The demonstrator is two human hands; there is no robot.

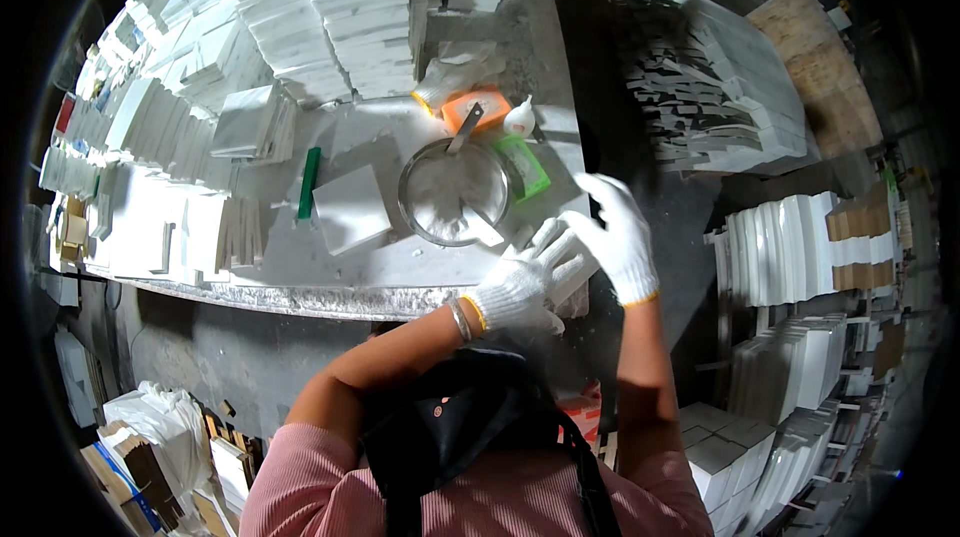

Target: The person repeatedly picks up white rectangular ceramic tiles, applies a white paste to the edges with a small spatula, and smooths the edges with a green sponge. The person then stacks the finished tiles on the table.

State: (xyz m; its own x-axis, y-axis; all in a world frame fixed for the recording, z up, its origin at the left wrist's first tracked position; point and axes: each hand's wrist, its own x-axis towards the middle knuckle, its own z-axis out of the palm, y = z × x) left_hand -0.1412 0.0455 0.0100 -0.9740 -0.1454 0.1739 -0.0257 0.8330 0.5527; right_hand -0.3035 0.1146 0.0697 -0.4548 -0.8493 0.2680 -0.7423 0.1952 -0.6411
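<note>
My left hand point(515, 287), in a white knit glove with a yellow cuff edge, lies palm down with its fingers stretched over a white slab point(572, 282) at the table's front right corner. Just right of it, my gloved right hand point(622, 242) is raised with thumb and fingers apart, and nothing shows between them. Beyond the left hand sits a round metal bowl point(404, 199) with white material inside. A metal scraper point(466, 127) leans on its far rim, and a white flat piece point(483, 228) sticks out at its near side.
Around the bowl are an orange box point(477, 111), a green tray point(521, 168), a small white bottle point(520, 117) and a crumpled white glove point(462, 75). Left lie a white tile point(351, 210) and a green bar point(309, 183). Tall slab stacks point(350, 12) fill the table's far left; more slabs point(780, 249) stand right.
</note>
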